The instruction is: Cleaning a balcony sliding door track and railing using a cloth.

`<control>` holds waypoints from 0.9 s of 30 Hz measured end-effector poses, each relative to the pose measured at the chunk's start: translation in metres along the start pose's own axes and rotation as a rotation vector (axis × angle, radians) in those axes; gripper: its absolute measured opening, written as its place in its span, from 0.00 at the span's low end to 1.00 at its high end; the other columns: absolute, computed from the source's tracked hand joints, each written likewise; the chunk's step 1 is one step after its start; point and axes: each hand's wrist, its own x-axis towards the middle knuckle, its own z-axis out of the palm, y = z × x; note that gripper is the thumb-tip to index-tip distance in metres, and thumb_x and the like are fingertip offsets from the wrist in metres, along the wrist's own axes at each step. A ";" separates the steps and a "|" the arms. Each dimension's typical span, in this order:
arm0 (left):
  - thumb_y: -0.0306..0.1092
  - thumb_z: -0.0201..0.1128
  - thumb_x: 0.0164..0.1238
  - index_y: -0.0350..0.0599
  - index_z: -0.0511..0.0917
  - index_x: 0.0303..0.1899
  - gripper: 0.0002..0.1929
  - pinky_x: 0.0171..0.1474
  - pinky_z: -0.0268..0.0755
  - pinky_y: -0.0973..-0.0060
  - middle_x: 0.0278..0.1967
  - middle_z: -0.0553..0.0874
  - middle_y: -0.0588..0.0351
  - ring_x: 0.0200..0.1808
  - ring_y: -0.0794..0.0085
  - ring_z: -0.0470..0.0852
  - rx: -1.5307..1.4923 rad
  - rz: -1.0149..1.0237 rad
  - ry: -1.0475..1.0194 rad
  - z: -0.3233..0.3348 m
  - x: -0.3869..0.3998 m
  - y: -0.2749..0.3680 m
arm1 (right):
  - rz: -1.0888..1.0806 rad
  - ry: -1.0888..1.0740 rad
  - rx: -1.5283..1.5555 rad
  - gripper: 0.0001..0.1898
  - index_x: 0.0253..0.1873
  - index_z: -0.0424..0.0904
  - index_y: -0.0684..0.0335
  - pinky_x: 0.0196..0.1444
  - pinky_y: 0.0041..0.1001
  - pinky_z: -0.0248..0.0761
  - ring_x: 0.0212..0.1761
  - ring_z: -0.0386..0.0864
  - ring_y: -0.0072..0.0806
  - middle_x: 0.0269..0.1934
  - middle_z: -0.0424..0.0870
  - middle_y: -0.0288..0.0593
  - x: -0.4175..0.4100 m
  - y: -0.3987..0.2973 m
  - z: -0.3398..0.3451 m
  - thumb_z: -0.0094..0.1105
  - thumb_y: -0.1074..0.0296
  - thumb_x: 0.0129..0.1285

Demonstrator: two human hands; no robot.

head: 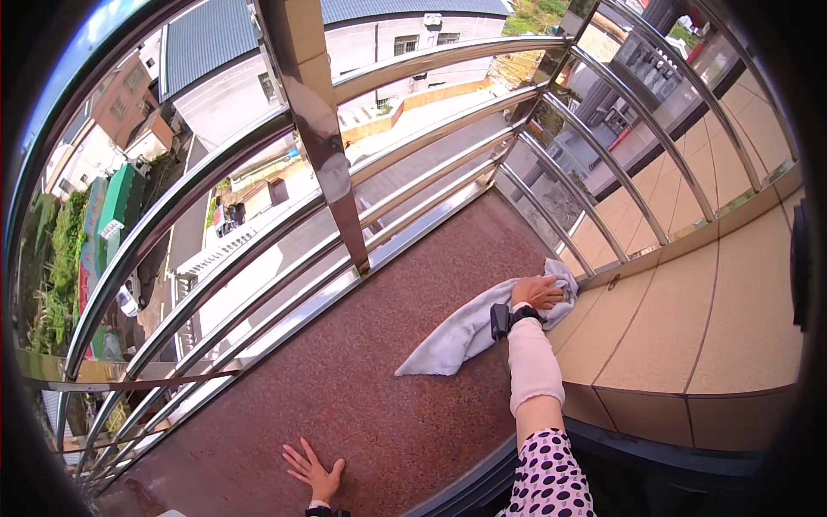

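My right hand [540, 293] presses a light grey cloth [462, 333] against the reddish-brown speckled stone ledge [310, 381], at the corner where the ledge meets the tan tiled wall. The cloth bunches under the palm, and its loose end trails to the left over the stone. A black device is strapped to that wrist. My left hand [314, 470] rests palm down on the ledge at the lower middle, fingers spread, holding nothing. A dark band shows at its wrist.
Polished metal railings [446, 139] with a wide upright post [323, 148] run along the ledge's outer edge. More rails meet the tan tiled wall [659, 323] at right. A dark frame [478, 481] borders the near edge. Outside, far below, lie buildings and a paved yard.
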 end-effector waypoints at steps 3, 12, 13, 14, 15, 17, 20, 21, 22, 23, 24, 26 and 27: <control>0.57 0.66 0.48 0.51 0.37 0.72 0.55 0.63 0.15 0.39 0.70 0.25 0.43 0.70 0.48 0.19 0.006 -0.016 -0.012 -0.005 -0.003 -0.002 | -0.104 0.065 -0.010 0.24 0.63 0.58 0.63 0.59 0.48 0.53 0.65 0.54 0.55 0.60 0.57 0.65 0.014 -0.040 0.030 0.47 0.63 0.63; 0.53 0.66 0.52 0.50 0.34 0.71 0.54 0.63 0.21 0.35 0.68 0.27 0.33 0.69 0.37 0.24 0.017 0.042 0.033 -0.009 -0.008 0.001 | -0.439 0.086 0.090 0.23 0.61 0.62 0.59 0.53 0.44 0.52 0.55 0.61 0.50 0.51 0.66 0.62 -0.003 -0.133 0.067 0.47 0.70 0.59; 0.53 0.66 0.52 0.50 0.34 0.71 0.54 0.63 0.21 0.35 0.68 0.27 0.33 0.69 0.37 0.24 0.021 0.039 0.039 -0.008 -0.008 -0.002 | -0.571 0.059 0.150 0.24 0.62 0.62 0.58 0.53 0.43 0.52 0.54 0.61 0.49 0.50 0.67 0.60 -0.008 -0.140 0.067 0.47 0.71 0.58; 0.53 0.65 0.52 0.49 0.34 0.71 0.54 0.63 0.21 0.35 0.68 0.27 0.32 0.69 0.36 0.24 0.043 0.049 0.037 -0.005 -0.007 -0.005 | -0.709 0.041 0.198 0.24 0.62 0.62 0.57 0.52 0.43 0.52 0.53 0.62 0.48 0.48 0.68 0.58 -0.008 -0.142 0.069 0.47 0.72 0.58; 0.54 0.65 0.52 0.48 0.34 0.71 0.54 0.63 0.21 0.35 0.68 0.27 0.32 0.69 0.36 0.24 0.065 0.058 0.036 -0.002 -0.006 -0.007 | -0.764 0.074 0.222 0.25 0.62 0.63 0.57 0.53 0.42 0.54 0.51 0.64 0.45 0.45 0.70 0.55 -0.007 -0.148 0.072 0.47 0.73 0.57; 0.55 0.65 0.52 0.47 0.34 0.71 0.54 0.63 0.21 0.36 0.68 0.27 0.32 0.69 0.36 0.24 0.057 0.058 0.029 0.000 -0.005 -0.006 | -0.797 0.078 0.290 0.24 0.61 0.64 0.57 0.53 0.41 0.55 0.49 0.65 0.44 0.45 0.71 0.55 0.003 -0.159 0.072 0.47 0.74 0.57; 0.56 0.64 0.52 0.47 0.34 0.71 0.54 0.64 0.21 0.36 0.68 0.27 0.32 0.69 0.36 0.24 0.061 0.065 0.026 -0.001 -0.005 0.003 | -0.796 -0.004 0.400 0.24 0.60 0.65 0.62 0.59 0.38 0.55 0.50 0.69 0.41 0.48 0.73 0.53 0.015 -0.164 0.069 0.45 0.78 0.56; 0.56 0.64 0.52 0.47 0.34 0.71 0.54 0.64 0.20 0.36 0.68 0.27 0.32 0.69 0.36 0.24 0.068 0.074 0.018 0.001 -0.005 0.007 | -0.552 -0.183 0.978 0.24 0.61 0.64 0.64 0.63 0.36 0.52 0.55 0.67 0.41 0.52 0.71 0.53 0.019 -0.166 0.070 0.45 0.78 0.57; 0.56 0.64 0.52 0.47 0.34 0.71 0.54 0.64 0.20 0.36 0.68 0.27 0.32 0.69 0.36 0.24 0.064 0.080 0.018 0.000 -0.005 0.008 | -0.254 -0.363 1.530 0.24 0.62 0.63 0.66 0.66 0.34 0.50 0.60 0.65 0.41 0.56 0.70 0.52 0.024 -0.167 0.070 0.44 0.78 0.57; 0.55 0.64 0.52 0.47 0.34 0.71 0.54 0.64 0.20 0.37 0.68 0.27 0.32 0.69 0.37 0.24 0.069 0.071 0.023 -0.005 -0.008 0.006 | -0.230 -0.528 1.609 0.26 0.65 0.59 0.70 0.69 0.29 0.46 0.65 0.60 0.39 0.63 0.64 0.52 0.000 -0.177 0.062 0.44 0.77 0.59; 0.55 0.64 0.52 0.47 0.34 0.71 0.54 0.64 0.19 0.37 0.68 0.27 0.32 0.69 0.37 0.24 0.081 0.054 0.039 -0.012 -0.010 0.001 | -0.309 -0.566 1.585 0.28 0.68 0.55 0.69 0.68 0.29 0.49 0.65 0.60 0.38 0.65 0.60 0.51 -0.046 -0.192 0.042 0.45 0.77 0.61; 0.54 0.65 0.52 0.48 0.34 0.71 0.55 0.64 0.19 0.38 0.68 0.26 0.32 0.70 0.38 0.24 0.056 0.083 -0.018 -0.004 -0.009 0.006 | -0.339 -0.769 1.447 0.27 0.66 0.61 0.64 0.62 0.26 0.58 0.58 0.68 0.37 0.60 0.66 0.47 -0.037 -0.172 0.074 0.47 0.80 0.60; 0.54 0.65 0.52 0.48 0.34 0.71 0.55 0.64 0.19 0.38 0.68 0.26 0.32 0.70 0.38 0.24 0.050 0.057 0.006 -0.007 -0.007 0.001 | -0.052 -0.808 1.607 0.25 0.65 0.62 0.64 0.61 0.27 0.60 0.57 0.69 0.36 0.58 0.68 0.48 -0.065 -0.178 0.060 0.45 0.80 0.62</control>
